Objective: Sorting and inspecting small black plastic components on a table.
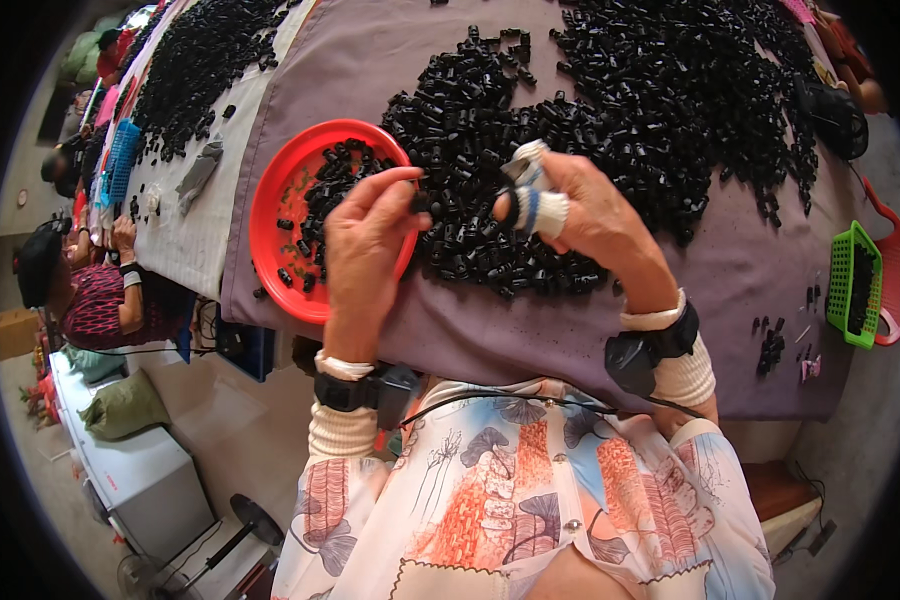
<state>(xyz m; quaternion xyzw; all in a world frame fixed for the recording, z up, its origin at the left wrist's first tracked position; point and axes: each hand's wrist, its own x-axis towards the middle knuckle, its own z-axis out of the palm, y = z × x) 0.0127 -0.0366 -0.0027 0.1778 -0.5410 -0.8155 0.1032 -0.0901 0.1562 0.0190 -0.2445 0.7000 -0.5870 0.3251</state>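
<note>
Over the right rim of a red plastic basin (262, 262), my left hand (368, 235) is closed in a pinch on a small black plastic part (417, 202). More such black parts lie inside the basin. My right hand (600, 210), with white and blue-striped wraps on its fingers, is above a large pile of small black parts (490, 250). Its thumb and fingers are drawn together, and something dark shows at their tips, too small to name. The two hands are apart, fingertips facing each other. Both wrists wear black strapped devices.
The pile spreads over a mauve cloth (530, 330) to the far right. A green basket (838, 285) with black parts and a pink-red scoop-like container (892, 265) are at the right edge. On the left, another person (110, 295) sits by a white-covered table (175, 225) holding more parts.
</note>
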